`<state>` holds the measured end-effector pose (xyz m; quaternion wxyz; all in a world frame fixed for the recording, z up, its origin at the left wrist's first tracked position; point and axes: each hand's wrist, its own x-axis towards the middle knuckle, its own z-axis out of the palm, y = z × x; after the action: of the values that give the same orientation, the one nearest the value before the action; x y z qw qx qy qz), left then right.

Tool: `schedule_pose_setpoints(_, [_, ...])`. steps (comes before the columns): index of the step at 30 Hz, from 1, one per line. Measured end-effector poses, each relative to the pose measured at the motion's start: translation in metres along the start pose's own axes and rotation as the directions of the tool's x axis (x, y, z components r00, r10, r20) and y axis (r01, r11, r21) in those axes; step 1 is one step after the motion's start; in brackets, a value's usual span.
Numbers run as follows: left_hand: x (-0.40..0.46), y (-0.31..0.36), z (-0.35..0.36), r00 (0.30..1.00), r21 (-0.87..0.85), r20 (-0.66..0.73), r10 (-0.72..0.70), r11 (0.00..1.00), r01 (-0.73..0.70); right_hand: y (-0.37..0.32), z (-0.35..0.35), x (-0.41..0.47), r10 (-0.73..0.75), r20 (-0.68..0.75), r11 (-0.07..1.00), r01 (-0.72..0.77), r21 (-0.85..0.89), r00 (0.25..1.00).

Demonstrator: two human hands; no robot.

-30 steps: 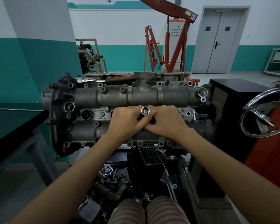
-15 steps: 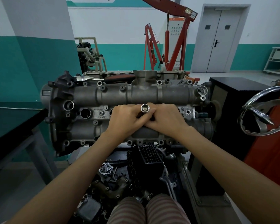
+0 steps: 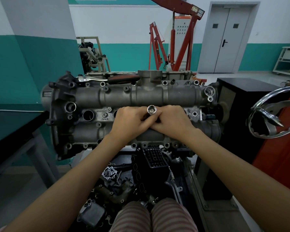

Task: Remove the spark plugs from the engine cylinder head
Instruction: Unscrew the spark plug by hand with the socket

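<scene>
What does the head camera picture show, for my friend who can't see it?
Two hands, the left hand and the right hand, grip a shiny metal socket standing upright in the middle of a grey engine cylinder head. A ratchet wrench lies on the far edge, and a red engine crane stands behind.

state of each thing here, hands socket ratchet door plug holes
left hand: grips the socket
right hand: grips the socket
socket: upright, open end up
ratchet: lying unused on engine's far edge
plug hole: open
double door: closed
</scene>
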<state>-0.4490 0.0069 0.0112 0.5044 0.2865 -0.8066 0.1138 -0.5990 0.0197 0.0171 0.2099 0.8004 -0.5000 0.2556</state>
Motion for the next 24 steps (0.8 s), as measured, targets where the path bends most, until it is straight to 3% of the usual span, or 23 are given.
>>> schedule_pose_setpoints(10, [0.0004,0.0048,-0.0015,1.0,0.014,0.019,-0.009,1.0,0.009,-0.0044,-0.0046,-0.0009,-0.022,-0.021,0.996,0.024,0.087,1.0])
schedule_pose_setpoints(19, [-0.0001,0.0009,0.0005,1.0,0.031,-0.022,0.022,0.999,-0.021,-0.0001,-0.001,-0.0005,-0.039,0.003,0.999,0.039,-0.019,0.999])
schedule_pose_setpoints(24, [0.0,0.0052,-0.0031,0.999,-0.001,-0.017,0.044,0.999,-0.044,-0.0018,-0.0031,-0.0003,-0.056,-0.031,0.997,0.058,0.054,0.998])
